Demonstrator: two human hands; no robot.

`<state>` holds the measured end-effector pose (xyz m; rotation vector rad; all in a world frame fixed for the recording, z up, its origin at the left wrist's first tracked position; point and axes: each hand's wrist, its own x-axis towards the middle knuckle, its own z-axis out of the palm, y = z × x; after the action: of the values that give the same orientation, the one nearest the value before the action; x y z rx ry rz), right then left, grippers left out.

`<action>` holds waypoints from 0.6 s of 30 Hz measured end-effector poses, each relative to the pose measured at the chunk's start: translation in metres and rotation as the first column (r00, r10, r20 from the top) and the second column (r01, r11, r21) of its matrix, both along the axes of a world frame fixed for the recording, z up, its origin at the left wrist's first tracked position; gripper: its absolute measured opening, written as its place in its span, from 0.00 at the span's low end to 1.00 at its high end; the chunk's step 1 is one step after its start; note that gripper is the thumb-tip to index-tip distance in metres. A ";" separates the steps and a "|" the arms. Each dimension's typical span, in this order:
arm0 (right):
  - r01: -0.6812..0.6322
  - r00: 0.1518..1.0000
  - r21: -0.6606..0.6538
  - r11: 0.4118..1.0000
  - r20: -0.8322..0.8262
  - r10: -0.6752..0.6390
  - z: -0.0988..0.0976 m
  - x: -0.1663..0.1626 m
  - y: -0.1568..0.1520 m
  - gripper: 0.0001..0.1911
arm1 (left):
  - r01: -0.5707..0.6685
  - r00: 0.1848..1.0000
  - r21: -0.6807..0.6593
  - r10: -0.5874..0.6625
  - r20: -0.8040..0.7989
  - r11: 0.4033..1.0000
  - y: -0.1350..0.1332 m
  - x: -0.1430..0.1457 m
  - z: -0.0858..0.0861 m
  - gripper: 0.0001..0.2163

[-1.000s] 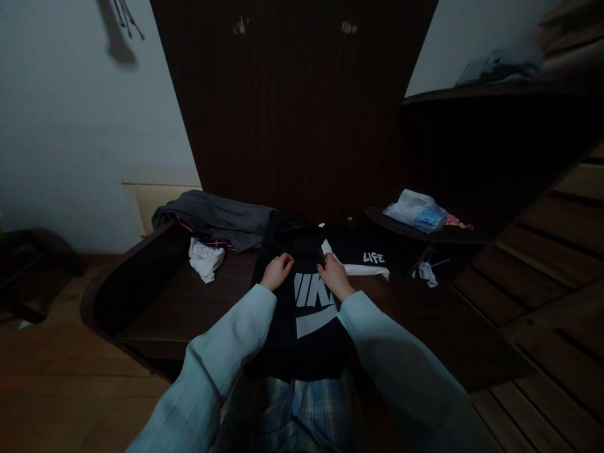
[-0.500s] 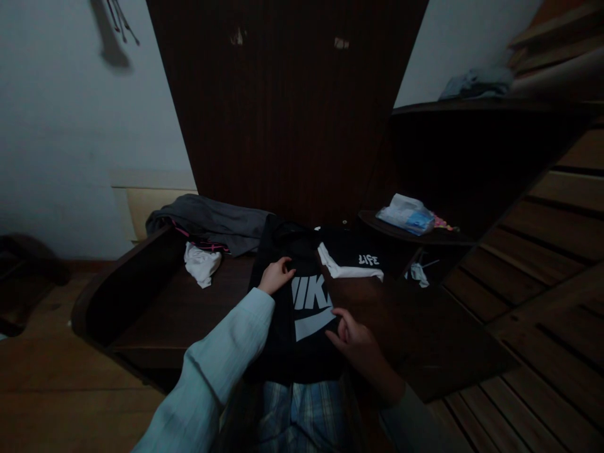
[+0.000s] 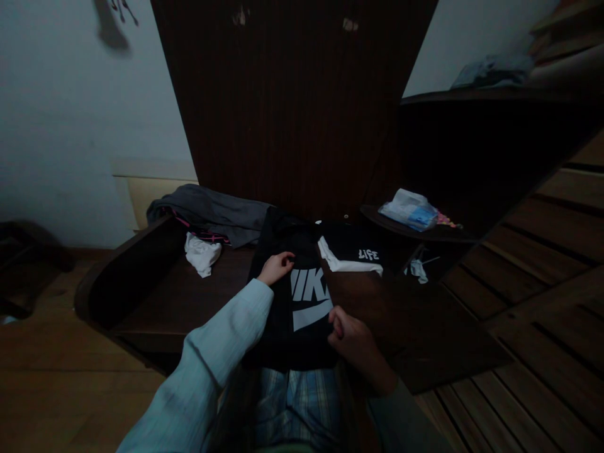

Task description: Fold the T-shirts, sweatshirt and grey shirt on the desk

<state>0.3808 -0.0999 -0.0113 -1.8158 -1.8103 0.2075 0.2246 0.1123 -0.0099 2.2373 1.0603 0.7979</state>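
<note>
Left hand [image 3: 276,267] pinches the black shirt [image 3: 306,321] near its top, right hand [image 3: 352,336] its lower edge mid-frame; uneven tugging could bunch it

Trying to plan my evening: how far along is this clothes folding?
Done: the black LIFE shirt lies folded beside the work. In hand: the black logo shirt, left hand on its upper edge, right hand gripping its lower right edge. Left: the grey garment and white cloth lie crumpled at the back.
</note>
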 end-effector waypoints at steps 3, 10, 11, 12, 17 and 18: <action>0.007 0.999 -0.032 0.999 -0.050 -0.009 -0.001 0.002 0.003 0.10 | 0.001 1.000 0.000 -0.001 0.018 1.000 0.000 0.000 -0.001 0.13; 0.001 0.956 -0.076 0.997 -0.291 -0.024 -0.003 0.009 0.005 0.10 | 0.006 1.000 -0.014 -0.006 0.029 1.000 0.001 0.001 -0.002 0.13; -0.021 0.944 -0.086 0.996 -0.331 -0.009 -0.004 0.011 0.005 0.09 | 0.005 0.999 -0.016 -0.005 0.032 1.000 0.001 0.000 -0.001 0.13; -0.044 0.933 -0.087 0.995 -0.361 0.010 -0.004 0.012 0.004 0.09 | 0.005 0.999 -0.018 -0.004 0.035 1.000 0.001 0.000 -0.001 0.13; -0.129 0.923 -0.018 0.991 -0.369 0.113 -0.007 0.015 0.001 0.07 | -0.006 1.000 -0.014 0.006 0.014 1.000 -0.001 0.003 -0.001 0.13; -0.124 0.924 -0.008 0.992 -0.365 0.112 -0.008 0.014 0.000 0.06 | -0.017 1.000 -0.012 0.017 0.007 1.000 -0.001 0.003 0.000 0.14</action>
<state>0.3949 -0.0995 -0.0189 -1.5635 -1.6551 0.5829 0.2275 0.1111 -0.0096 2.2166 1.0792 0.8036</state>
